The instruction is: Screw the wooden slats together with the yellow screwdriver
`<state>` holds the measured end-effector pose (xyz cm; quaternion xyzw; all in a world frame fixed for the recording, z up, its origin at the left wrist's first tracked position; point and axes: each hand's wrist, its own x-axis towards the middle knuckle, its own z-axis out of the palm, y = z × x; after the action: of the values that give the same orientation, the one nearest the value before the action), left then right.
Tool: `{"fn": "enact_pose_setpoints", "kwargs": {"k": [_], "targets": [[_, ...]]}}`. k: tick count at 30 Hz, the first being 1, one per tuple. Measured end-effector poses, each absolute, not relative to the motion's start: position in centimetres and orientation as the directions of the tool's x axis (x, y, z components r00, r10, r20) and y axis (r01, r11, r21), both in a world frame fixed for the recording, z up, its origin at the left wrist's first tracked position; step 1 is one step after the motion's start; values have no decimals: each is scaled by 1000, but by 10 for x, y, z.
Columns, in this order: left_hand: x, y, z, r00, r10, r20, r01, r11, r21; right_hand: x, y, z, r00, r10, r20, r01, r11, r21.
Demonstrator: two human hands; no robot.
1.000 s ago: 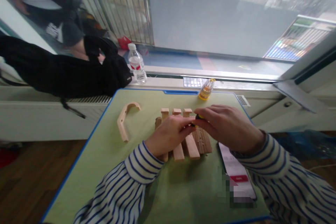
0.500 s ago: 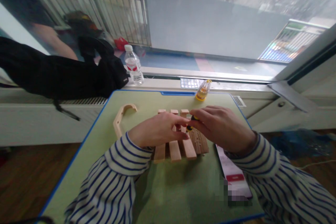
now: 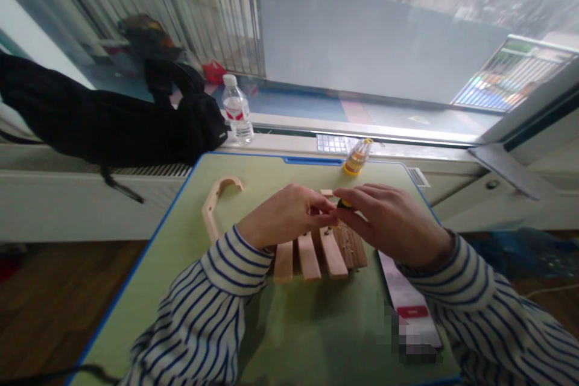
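My right hand (image 3: pixel 384 217) grips a small black-and-yellow screwdriver (image 3: pixel 346 204), its handle mostly hidden by the fingers. Thumb and fingers of my left hand (image 3: pixel 289 214) close around the tool's lower end; what exactly lies between the fingertips is partly hidden. Both hands are above a row of light wooden slats (image 3: pixel 335 254), and small dark hardware shows on the rightmost slat near the left fingertips. Beside that slat is a brown ridged wooden piece (image 3: pixel 354 247) with small bits on it. The far ends of the slats are mostly covered by my hands.
A curved wooden piece (image 3: pixel 210 208) lies left on the green table (image 3: pixel 312 332). A yellow-capped glue bottle (image 3: pixel 357 158) stands at the back edge, a phone (image 3: pixel 407 295) lies at right. A water bottle (image 3: pixel 238 111) and a black bag (image 3: pixel 136 123) sit on the sill.
My left thumb and fingers, apart beside the screwdriver before, have closed in at its lower end. The whole view has shifted slightly, so everything sits a little further right.
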<state>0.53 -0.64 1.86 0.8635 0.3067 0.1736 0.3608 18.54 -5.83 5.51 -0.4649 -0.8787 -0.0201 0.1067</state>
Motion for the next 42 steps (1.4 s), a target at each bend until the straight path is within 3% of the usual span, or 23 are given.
{"fn": "enact_pose_setpoints", "kwargs": {"k": [19,42], "targets": [[8,-6,18,777,618,121,341,-574,744,193,-52,63,-613,776,148,741,630,-231],[8,-6,19,782,614,105,312,-533,786,195,-49,62,-629,760,164,725,649,-229]]}}
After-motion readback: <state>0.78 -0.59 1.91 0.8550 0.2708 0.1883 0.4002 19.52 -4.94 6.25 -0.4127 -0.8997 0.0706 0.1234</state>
